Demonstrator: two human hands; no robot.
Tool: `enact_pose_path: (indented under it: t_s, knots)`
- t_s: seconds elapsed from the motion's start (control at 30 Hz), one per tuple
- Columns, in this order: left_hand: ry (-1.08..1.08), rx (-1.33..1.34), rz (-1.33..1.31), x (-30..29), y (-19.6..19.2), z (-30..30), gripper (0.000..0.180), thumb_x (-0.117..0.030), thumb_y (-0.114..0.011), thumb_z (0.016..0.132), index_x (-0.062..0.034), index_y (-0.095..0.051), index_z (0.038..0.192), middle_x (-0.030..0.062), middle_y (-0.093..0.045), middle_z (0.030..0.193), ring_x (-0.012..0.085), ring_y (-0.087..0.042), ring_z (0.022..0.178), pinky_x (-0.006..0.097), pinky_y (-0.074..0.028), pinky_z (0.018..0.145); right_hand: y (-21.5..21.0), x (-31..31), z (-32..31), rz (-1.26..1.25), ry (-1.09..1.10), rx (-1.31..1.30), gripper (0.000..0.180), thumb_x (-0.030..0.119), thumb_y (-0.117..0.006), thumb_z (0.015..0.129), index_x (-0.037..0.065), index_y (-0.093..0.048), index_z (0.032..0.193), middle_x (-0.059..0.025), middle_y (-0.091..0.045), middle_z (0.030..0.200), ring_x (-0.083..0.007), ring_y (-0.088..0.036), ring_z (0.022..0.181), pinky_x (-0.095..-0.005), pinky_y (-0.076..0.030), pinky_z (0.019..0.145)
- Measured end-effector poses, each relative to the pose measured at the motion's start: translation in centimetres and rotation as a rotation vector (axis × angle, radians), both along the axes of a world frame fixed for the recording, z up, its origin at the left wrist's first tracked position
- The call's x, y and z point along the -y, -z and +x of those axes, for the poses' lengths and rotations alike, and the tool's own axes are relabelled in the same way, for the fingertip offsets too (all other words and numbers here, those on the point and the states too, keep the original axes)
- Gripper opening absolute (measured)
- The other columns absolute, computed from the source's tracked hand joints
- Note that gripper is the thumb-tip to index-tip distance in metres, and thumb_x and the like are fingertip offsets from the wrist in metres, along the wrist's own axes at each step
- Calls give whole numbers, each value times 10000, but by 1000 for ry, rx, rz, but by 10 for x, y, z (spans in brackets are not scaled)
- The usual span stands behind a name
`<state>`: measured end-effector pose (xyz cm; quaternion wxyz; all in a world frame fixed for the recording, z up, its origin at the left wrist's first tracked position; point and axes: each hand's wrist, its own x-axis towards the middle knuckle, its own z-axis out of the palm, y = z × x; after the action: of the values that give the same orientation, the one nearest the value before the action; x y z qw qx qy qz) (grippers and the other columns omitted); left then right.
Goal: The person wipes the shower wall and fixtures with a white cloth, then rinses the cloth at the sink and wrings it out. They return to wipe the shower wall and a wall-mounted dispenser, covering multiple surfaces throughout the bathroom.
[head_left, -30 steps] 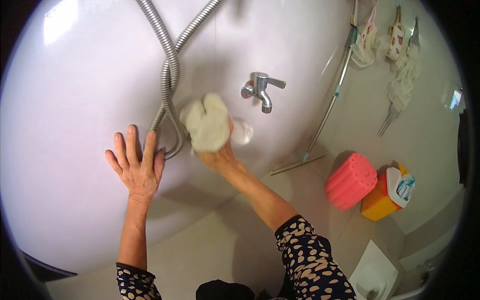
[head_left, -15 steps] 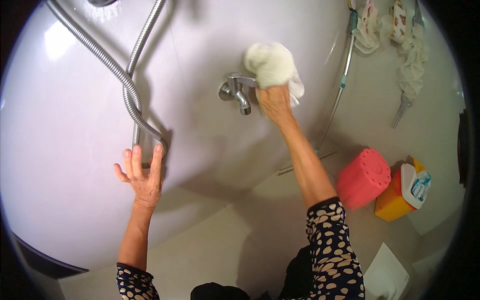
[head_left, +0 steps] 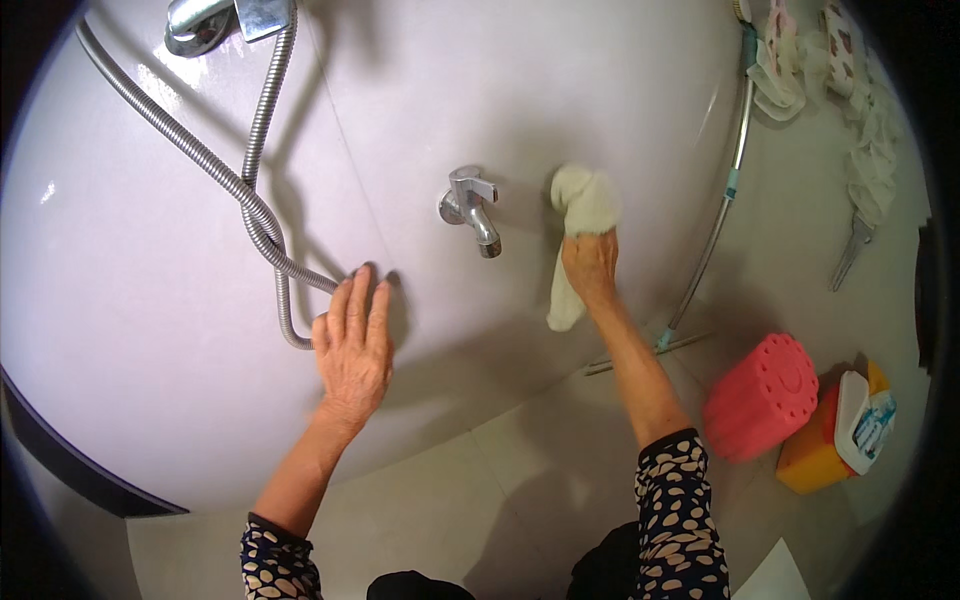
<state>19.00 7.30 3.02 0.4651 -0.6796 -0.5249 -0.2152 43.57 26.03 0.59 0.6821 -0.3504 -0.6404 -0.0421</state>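
My right hand (head_left: 592, 265) grips a cream-white cloth (head_left: 588, 200), bunched above the knuckles with one end hanging below, close to the wall right of the tap. Fingers stretched out, my left hand (head_left: 355, 355) lies against the wall and covers part of the lower loop of a metal shower hose (head_left: 262, 225). Between the hands, a chrome tap (head_left: 473, 210) with a lever handle sticks out of the pale wall (head_left: 420, 110); neither hand touches it.
A chrome shower fitting (head_left: 205, 22) is at the upper left. On the right, a long-handled squeegee (head_left: 722, 205) leans in the corner beside hanging bags (head_left: 778, 80). Below stand an upturned pink bucket (head_left: 760, 400) and a yellow-orange bin (head_left: 812, 450) with a white rim.
My right hand has moved the cloth down and right, away from the tap's handle. My left hand has shifted right along the wall. The view has tilted slightly, showing more of the shower fitting.
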Motion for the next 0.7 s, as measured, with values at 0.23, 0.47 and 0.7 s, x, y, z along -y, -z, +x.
enact_pose_path:
  t_s: [0.23, 0.47, 0.7]
  knots:
    - [137, 178, -70, -22, -5, 27, 797, -156, -692, 757, -121, -263, 1428, 203, -136, 1493, 407, -170, 1362, 534, -219, 1062, -57, 38, -24, 363, 172, 274, 452, 108, -595, 779, 39, -497, 1214, -184, -544, 1169, -335, -527, 1062, -383, -440, 832]
    - [-77, -43, -89, -39, 14, 4, 885, -445, -715, 716, -181, -272, 1436, 210, -165, 1485, 379, -161, 1359, 548, -191, 1031, 38, 37, -21, -576, -348, -145, 491, 227, -569, 846, 29, -429, 1273, -168, -509, 1237, -292, -473, 1156, -367, -363, 957]
    - [131, 232, -160, -27, 64, -10, 718, -402, -606, 825, -71, -328, 1399, 167, -187, 1495, 370, -200, 1356, 530, -221, 1036, 91, 74, -104, -67, -285, 290, 583, 225, -619, 795, 33, -420, 1309, -193, -437, 1318, -332, -385, 1248, -438, -309, 1002]
